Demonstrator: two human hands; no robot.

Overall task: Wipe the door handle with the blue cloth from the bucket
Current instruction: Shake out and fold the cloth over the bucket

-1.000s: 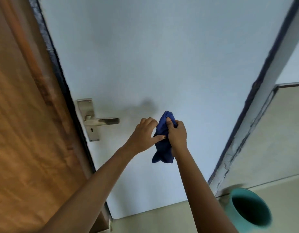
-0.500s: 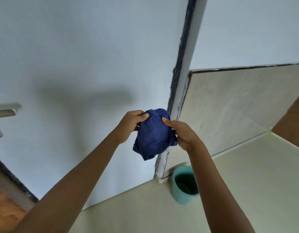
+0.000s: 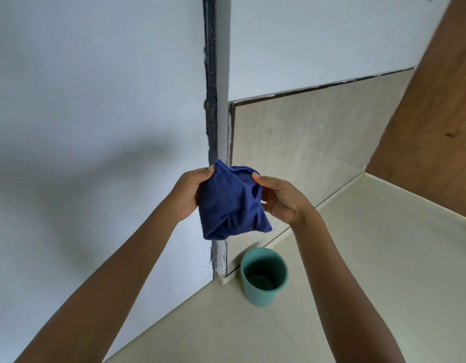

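- Holding the cloth point(image 3: 231, 203) between them, both hands sit at chest height in front of the door point(image 3: 95, 100): the left hand point(image 3: 191, 193) grips its left edge, thumb on top, and the right hand point(image 3: 281, 199) pinches the right edge.
- Both are closed on the fabric, which hangs bunched and loosely folded, its lower corner drooping free.
- A second ago the hands held the cloth just right of the handle. Since then the view has swung right, and the handle has gone out of frame on the left.
- The cloth has also been spread from a narrow twist into a wider pad, which reads as refolding.
- Straight below the cloth, the teal bucket point(image 3: 263, 276) stands on the pale floor point(image 3: 357, 284) at the foot of the door frame point(image 3: 212, 74), well apart from the hands. It looks empty, though its bottom is dim.
- The turn toward the bucket suggests either that wiping is over and the cloth is going back, or that a fresh face is being readied. I cannot tell which.
- Right of the frame runs a tiled wall point(image 3: 305, 142), then a brown wood panel point(image 3: 430, 113).
- No brand, label or writing is legible anywhere.
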